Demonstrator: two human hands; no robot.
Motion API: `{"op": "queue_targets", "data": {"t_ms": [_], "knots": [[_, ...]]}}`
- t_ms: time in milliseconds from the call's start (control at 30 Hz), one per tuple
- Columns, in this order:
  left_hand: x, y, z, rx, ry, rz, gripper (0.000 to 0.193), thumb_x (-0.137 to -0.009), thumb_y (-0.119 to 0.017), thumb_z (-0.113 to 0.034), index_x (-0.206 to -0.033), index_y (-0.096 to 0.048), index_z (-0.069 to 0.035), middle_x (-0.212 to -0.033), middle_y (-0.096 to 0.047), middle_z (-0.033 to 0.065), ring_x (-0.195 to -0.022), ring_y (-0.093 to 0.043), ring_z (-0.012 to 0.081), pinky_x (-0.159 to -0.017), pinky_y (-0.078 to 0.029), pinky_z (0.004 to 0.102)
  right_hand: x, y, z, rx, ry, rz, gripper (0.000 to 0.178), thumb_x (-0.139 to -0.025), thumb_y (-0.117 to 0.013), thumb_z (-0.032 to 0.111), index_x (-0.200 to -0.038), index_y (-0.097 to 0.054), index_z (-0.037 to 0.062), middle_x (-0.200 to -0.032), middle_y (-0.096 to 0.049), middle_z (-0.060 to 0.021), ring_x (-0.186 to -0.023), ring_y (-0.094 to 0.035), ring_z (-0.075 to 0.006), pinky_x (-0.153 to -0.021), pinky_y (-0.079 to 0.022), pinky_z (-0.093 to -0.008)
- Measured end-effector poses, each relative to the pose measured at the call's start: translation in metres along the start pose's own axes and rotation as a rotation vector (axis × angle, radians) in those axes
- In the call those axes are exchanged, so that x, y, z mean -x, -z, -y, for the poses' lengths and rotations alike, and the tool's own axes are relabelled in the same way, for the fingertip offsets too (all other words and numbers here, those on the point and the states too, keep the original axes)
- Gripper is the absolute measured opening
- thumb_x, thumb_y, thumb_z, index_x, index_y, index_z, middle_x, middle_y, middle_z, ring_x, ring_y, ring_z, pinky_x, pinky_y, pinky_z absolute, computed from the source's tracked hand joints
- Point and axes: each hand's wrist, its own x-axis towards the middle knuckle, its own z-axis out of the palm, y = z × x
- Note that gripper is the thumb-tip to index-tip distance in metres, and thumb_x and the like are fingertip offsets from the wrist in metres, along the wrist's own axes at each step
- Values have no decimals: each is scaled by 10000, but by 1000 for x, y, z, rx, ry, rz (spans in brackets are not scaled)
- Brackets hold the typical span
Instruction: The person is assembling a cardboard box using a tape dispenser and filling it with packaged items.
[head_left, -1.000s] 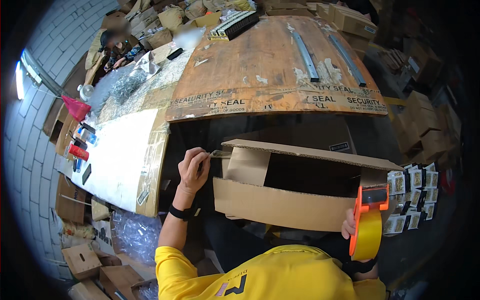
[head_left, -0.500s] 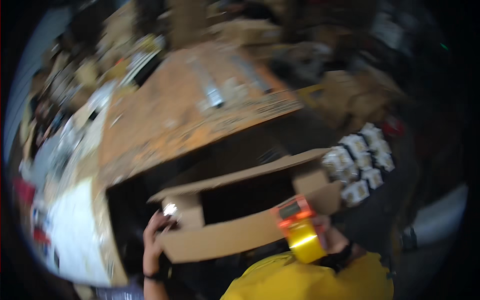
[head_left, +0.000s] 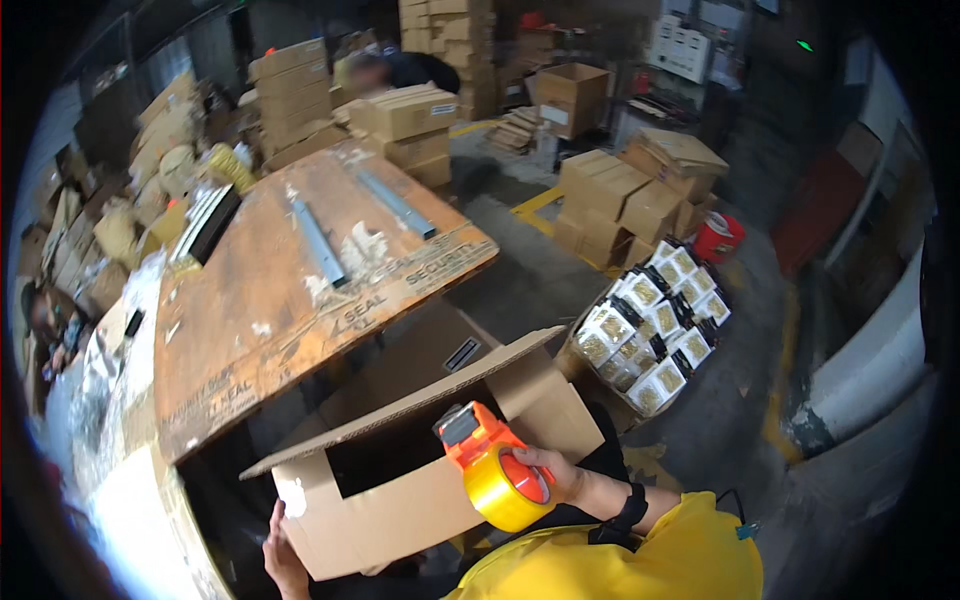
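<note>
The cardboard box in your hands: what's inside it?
Through the open side of the box only dark interior shows, nothing visible inside. The flap and tape dispenser in the right hand cover the rest. The left hand grips the box's lower corner.

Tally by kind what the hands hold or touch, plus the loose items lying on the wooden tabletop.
Cardboard box: 1
Orange tape dispenser: 1
Grey metal rails: 2
Black-and-white flat stack: 1
Total: 5

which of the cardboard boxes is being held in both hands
The open, unsealed cardboard box at the bottom: left hand grips its corner, right hand brings the orange tape dispenser.
</note>
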Motion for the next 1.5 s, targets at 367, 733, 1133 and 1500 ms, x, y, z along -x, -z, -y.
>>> {"op": "queue_targets", "data": {"t_ms": [367, 733, 1133, 1500], "knots": [[-7, -9, 20, -791, -197, -344, 196, -858, -619, -118, -935, -676, 53, -1046, -651, 147, -954, -595, 168, -825, -453, 271, 7, -27, 40, 279, 533, -33, 652, -835, -593, 411, -1350, -379, 72, -1237, -523, -160, -1054, -562, -341, -853, -481, -452], [1, -14, 9, -572, -258, -377, 573, -825, -643, -72, -1332, -386, 3, -1320, -455, 208, -921, -598, 146, -773, -478, 275, -55, -40, 87, 881, 160, 13, 636, -858, -561, 335, -1321, -379, -60, -1207, -531, -143, -1101, -538, -210, -937, -431, -321], [-40, -9, 8, -918, -4, 40, 408, -983, -431, -276, -1214, -469, 58, -1031, -603, 117, -953, -531, 140, -852, -424, 279, -49, -13, 67, 1022, 326, -43, 684, -836, -574, 297, -1350, -332, -83, -1290, -484, -145, -1168, -486, -220, -1002, -352, -310], [-37, -13, 5, -905, 84, -31, 441, -1005, -348, -317, -1144, -507, 70, -1023, -590, 80, -967, -507, 124, -887, -386, 250, 11, 58, 111, 613, 710, -343, 536, -865, -498, 227, -1324, -363, -16, -1213, -526, -147, -1120, -537, -257, -965, -428, -387]]}}
